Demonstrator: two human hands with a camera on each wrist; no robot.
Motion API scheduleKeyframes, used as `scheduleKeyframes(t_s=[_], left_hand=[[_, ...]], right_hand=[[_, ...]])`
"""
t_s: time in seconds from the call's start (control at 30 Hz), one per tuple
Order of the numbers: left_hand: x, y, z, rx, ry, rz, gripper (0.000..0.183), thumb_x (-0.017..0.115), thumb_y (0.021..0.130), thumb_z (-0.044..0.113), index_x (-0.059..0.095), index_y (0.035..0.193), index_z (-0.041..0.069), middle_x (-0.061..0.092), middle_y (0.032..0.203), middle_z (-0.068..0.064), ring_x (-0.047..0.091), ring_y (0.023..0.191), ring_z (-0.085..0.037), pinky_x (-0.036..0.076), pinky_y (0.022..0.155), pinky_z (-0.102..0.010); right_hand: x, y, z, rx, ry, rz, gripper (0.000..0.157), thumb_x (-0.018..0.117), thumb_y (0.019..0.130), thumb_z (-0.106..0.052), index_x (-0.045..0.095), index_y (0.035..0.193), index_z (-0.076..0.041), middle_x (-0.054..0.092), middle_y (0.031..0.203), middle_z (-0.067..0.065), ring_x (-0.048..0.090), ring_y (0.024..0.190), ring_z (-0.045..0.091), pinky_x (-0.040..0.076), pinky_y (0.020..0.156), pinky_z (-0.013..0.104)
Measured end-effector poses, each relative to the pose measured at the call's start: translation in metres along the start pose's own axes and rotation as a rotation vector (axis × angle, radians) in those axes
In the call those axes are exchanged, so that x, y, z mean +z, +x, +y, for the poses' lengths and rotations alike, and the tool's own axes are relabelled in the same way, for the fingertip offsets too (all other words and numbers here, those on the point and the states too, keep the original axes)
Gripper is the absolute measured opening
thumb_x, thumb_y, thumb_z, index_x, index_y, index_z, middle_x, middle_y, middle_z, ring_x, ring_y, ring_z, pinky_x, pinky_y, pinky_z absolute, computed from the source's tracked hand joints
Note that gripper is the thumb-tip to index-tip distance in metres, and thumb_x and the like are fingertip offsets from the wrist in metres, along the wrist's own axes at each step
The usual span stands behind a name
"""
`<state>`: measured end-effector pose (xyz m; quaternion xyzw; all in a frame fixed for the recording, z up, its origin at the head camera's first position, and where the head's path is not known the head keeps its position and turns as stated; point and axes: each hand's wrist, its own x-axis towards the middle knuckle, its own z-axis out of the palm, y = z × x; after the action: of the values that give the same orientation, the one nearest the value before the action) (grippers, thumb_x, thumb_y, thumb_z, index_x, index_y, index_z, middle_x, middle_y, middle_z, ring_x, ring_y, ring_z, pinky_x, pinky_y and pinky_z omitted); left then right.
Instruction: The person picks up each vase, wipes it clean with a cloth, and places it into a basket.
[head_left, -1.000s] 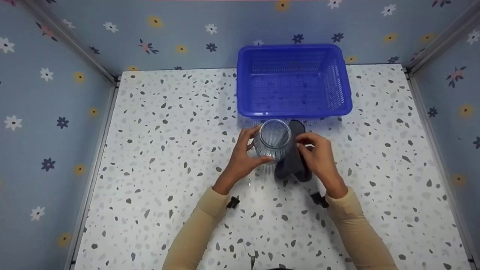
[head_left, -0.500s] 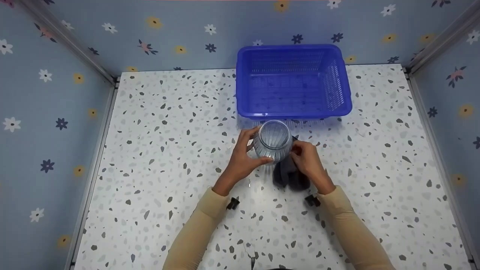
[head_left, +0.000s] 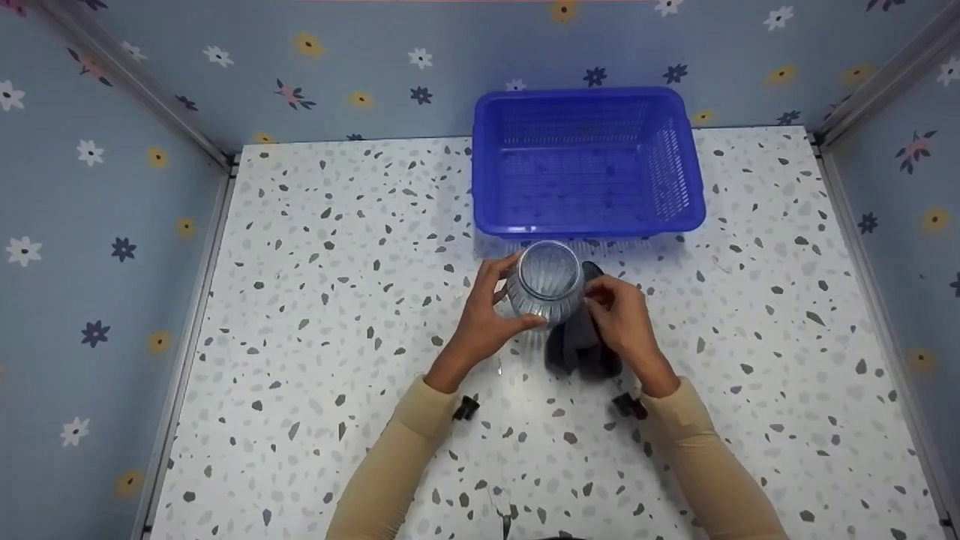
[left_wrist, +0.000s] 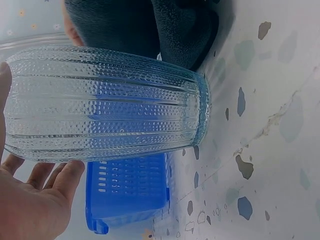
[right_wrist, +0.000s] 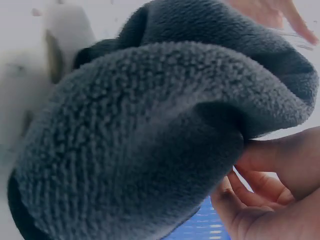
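Observation:
A clear ribbed glass jar stands upright on the speckled tabletop; the left wrist view shows the dimpled texture of the glass jar. My left hand holds it from the left, thumb at the front and fingers behind. Against the jar's right side, my right hand pinches a dark grey cloth. In the right wrist view the fuzzy cloth hangs in folds from thumb and fingers, and the right hand is at lower right. Part of the cloth is hidden behind the jar and hand.
A blue plastic basket with slotted sides stands just behind the jar, near the back wall. Flower-patterned panels enclose the table at the back and sides. Small black clips sit at both wrists.
My right hand has moved left and toward me with the cloth along the jar's side, then slightly back right. The left hand and jar stay in place.

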<state>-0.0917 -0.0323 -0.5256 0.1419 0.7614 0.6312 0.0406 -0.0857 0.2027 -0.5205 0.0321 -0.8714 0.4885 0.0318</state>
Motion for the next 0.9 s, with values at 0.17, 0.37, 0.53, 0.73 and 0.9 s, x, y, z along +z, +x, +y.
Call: scheduleKeyframes(t_s=[0.17,0.37,0.53,0.73,0.9], left_hand=[[-0.001,0.000,0.001,0.000,0.003,0.002,0.095,0.096,0.077,0.019,0.046,0.158,0.013,0.047,0.144,-0.010,0.048,0.140,-0.029,0.048,0.115,-0.047],[-0.001,-0.001,0.001,-0.007,0.005,-0.002,0.097,0.097,0.076,0.018,0.045,0.159,0.013,0.046,0.146,-0.010,0.047,0.142,-0.030,0.047,0.115,-0.047],[-0.001,-0.001,0.000,0.000,0.010,-0.006,0.095,0.096,0.078,0.019,0.045,0.158,0.014,0.046,0.146,-0.009,0.047,0.142,-0.028,0.048,0.114,-0.048],[-0.001,0.000,0.000,0.020,0.007,-0.007,0.094,0.095,0.079,0.019,0.045,0.158,0.013,0.047,0.146,-0.010,0.048,0.141,-0.028,0.048,0.114,-0.049],[-0.001,0.000,-0.001,0.022,0.005,-0.008,0.096,0.096,0.079,0.020,0.044,0.159,0.014,0.046,0.148,-0.009,0.047,0.143,-0.028,0.048,0.115,-0.048]], right_hand=[[-0.008,-0.002,-0.014,-0.027,0.041,0.045,0.010,0.069,0.092,0.015,0.074,0.098,0.008,0.074,0.092,0.019,0.069,0.083,0.028,0.050,0.071,0.017],[-0.014,-0.004,-0.028,-0.038,0.102,0.102,0.011,0.068,0.092,0.016,0.074,0.100,0.009,0.075,0.095,0.020,0.070,0.088,0.024,0.054,0.077,0.013],[-0.020,-0.005,-0.040,-0.073,0.099,0.135,0.013,0.069,0.093,0.015,0.074,0.103,0.009,0.075,0.098,0.021,0.071,0.093,0.029,0.055,0.079,0.014],[-0.024,-0.004,-0.053,-0.118,0.084,0.153,0.012,0.070,0.093,0.015,0.075,0.102,0.009,0.075,0.100,0.021,0.073,0.095,0.033,0.056,0.081,0.014],[-0.025,-0.005,-0.059,-0.130,0.052,0.138,0.014,0.070,0.093,0.015,0.075,0.104,0.009,0.075,0.101,0.020,0.073,0.095,0.031,0.055,0.081,0.012]])
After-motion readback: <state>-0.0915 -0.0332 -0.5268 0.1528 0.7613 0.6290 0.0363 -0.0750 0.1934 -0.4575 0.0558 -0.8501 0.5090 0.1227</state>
